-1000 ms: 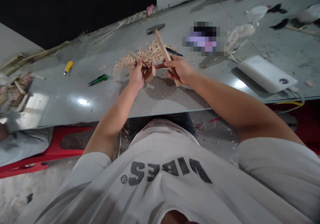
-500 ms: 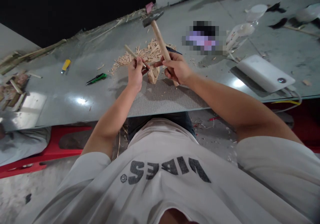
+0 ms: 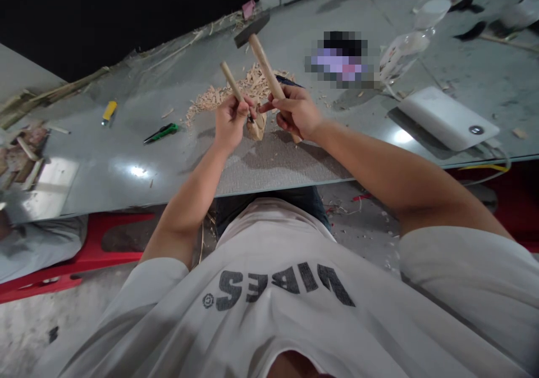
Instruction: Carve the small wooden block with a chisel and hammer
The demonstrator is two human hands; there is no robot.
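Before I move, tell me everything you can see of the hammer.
The hammer has a dark, metal-looking head and a pale handle that looks like wood. It slants away from the person, head at the far end and leftward. The right hand grips the handle toward its near end, which pokes out below. In view, the handle crosses in front of the wood chips.

You wear a loose, white, short-sleeved cloth T-shirt (image 3: 269, 237) with a round collar (image 3: 290, 345). Large, dark grey block lettering (image 3: 281, 284) across your chest spells VIBES, a small dark circular emblem (image 3: 208, 301) beside its S. Below the hem show dark bluish trousers (image 3: 319, 201). Your left hand (image 3: 229, 122) and right hand (image 3: 300, 111) are bare.
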